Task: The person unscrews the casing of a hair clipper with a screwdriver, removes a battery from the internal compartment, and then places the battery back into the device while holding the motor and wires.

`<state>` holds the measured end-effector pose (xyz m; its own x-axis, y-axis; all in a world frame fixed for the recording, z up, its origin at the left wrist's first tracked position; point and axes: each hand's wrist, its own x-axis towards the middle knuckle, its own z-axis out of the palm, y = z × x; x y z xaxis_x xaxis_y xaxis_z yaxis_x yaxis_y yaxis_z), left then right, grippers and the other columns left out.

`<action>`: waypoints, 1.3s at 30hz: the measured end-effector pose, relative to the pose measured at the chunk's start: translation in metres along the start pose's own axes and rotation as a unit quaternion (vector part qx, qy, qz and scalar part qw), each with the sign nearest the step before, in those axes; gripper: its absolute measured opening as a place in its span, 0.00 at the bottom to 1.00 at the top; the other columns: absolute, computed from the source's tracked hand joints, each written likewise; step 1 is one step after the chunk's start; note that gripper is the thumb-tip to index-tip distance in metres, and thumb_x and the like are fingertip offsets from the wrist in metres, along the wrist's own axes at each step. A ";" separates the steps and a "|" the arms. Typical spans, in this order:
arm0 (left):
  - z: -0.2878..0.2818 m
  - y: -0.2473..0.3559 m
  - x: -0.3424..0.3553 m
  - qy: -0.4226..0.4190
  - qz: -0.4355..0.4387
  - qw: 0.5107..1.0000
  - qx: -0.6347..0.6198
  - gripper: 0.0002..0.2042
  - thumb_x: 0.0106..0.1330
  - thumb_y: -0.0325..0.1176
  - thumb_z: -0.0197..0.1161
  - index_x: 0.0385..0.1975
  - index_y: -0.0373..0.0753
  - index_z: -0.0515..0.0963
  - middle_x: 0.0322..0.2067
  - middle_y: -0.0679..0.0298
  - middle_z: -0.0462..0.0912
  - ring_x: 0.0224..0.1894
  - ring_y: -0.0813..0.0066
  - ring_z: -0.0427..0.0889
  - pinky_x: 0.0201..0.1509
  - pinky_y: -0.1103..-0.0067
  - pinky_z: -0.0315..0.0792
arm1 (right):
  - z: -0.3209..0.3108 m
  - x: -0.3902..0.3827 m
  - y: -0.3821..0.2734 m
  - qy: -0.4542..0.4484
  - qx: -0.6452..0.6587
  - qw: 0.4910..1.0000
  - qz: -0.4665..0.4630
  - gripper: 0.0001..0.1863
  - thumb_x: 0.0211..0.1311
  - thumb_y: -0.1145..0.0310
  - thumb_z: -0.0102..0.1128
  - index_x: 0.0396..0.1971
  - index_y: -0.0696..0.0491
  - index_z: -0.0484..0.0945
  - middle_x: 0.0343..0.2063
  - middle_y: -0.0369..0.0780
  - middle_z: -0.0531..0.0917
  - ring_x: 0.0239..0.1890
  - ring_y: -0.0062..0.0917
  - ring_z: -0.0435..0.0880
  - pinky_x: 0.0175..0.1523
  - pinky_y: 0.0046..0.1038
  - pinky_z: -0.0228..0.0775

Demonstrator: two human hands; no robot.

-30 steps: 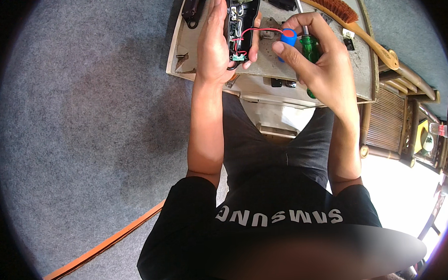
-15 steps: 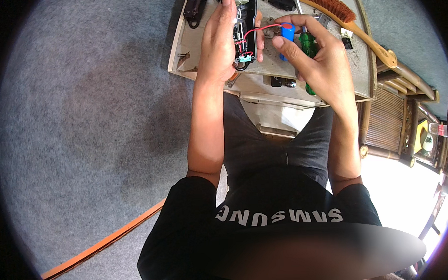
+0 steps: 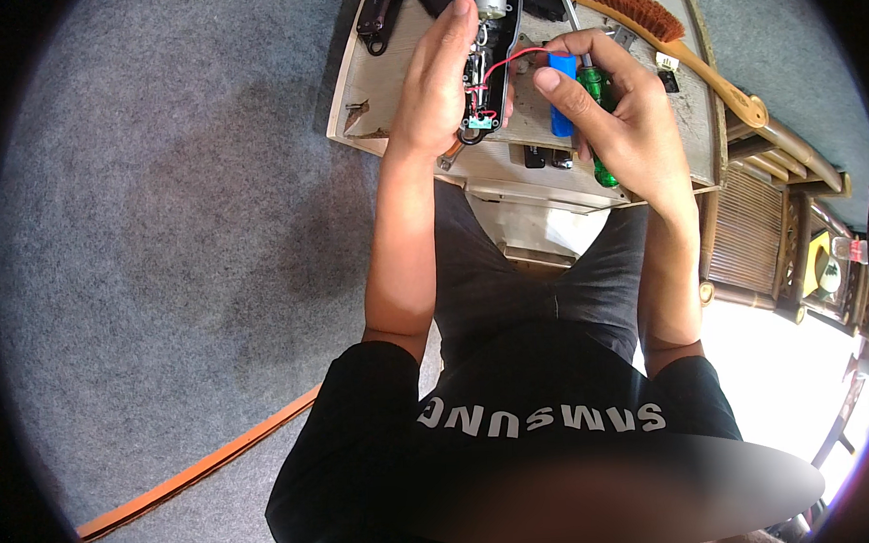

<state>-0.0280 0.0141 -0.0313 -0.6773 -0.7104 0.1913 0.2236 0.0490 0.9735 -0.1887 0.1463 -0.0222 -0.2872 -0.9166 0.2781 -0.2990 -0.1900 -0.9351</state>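
My left hand [image 3: 438, 85] is wrapped round an opened black hair clipper body [image 3: 508, 49], its inside facing up. A silver motor [image 3: 490, 0] sits at the far end, and a small green circuit board [image 3: 480, 122] shows at the near end. From the body a red wire [image 3: 513, 54] arches to a blue cylindrical battery [image 3: 562, 99]. My right hand [image 3: 630, 121] pinches that battery upright between thumb and fingers. A screwdriver with a green handle [image 3: 603, 165] appears tucked in the same hand, its shaft pointing away; the thumb covers part of the handle.
A dark brown casing piece [image 3: 380, 15] lies at the table's [image 3: 358, 145] far left. At the far right rests a brush [image 3: 715, 75] with brown bristles. Small black parts [image 3: 545, 4] lie beyond my hands. A bamboo seat [image 3: 745, 241] stands to the right.
The clipper body has shifted slightly right and tipped a little. The battery has turned so more of its blue side shows. The screwdriver shaft leans further left.
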 end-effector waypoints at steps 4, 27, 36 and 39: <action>-0.002 -0.005 -0.002 -0.027 -0.010 1.000 -0.006 0.24 0.86 0.55 0.46 0.56 0.38 0.76 0.30 0.65 0.83 0.21 0.81 0.82 0.21 0.81 0.74 | 0.000 -0.002 -0.003 -0.020 0.042 0.998 0.043 0.15 0.70 0.60 0.74 0.47 0.53 0.85 0.26 0.30 0.83 0.25 0.09 0.77 0.29 0.19 0.65; -0.004 -0.010 0.000 0.023 -0.034 0.999 -0.009 0.31 0.85 0.59 0.42 0.47 0.36 0.85 0.31 0.67 0.89 0.27 0.82 0.86 0.28 0.83 0.77 | -0.008 -0.001 0.005 -0.047 0.136 0.989 0.023 0.19 0.69 0.54 0.76 0.44 0.55 0.83 0.24 0.32 0.85 0.13 0.08 0.72 0.18 0.16 0.58; 0.003 -0.012 0.004 -0.009 -0.022 0.999 -0.037 0.27 0.86 0.52 0.40 0.56 0.35 0.79 0.38 0.62 0.88 0.32 0.78 0.86 0.36 0.80 0.81 | -0.007 0.000 0.008 -0.024 0.160 0.986 0.026 0.16 0.67 0.58 0.78 0.45 0.54 0.85 0.28 0.34 0.90 0.13 0.07 0.71 0.17 0.16 0.56; 0.000 -0.010 0.004 -0.022 -0.011 1.000 -0.018 0.25 0.87 0.49 0.40 0.59 0.34 0.77 0.42 0.61 0.87 0.37 0.77 0.86 0.41 0.79 0.81 | -0.007 0.001 0.006 -0.062 0.121 0.991 0.018 0.14 0.74 0.67 0.70 0.52 0.58 0.82 0.31 0.38 0.88 0.17 0.08 0.74 0.18 0.14 0.61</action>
<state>-0.0327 0.0110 -0.0405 -0.7126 -0.6791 0.1762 0.2330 0.0077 0.9724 -0.1975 0.1466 -0.0263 -0.1760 -0.9573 0.2295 -0.0591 -0.2225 -0.9731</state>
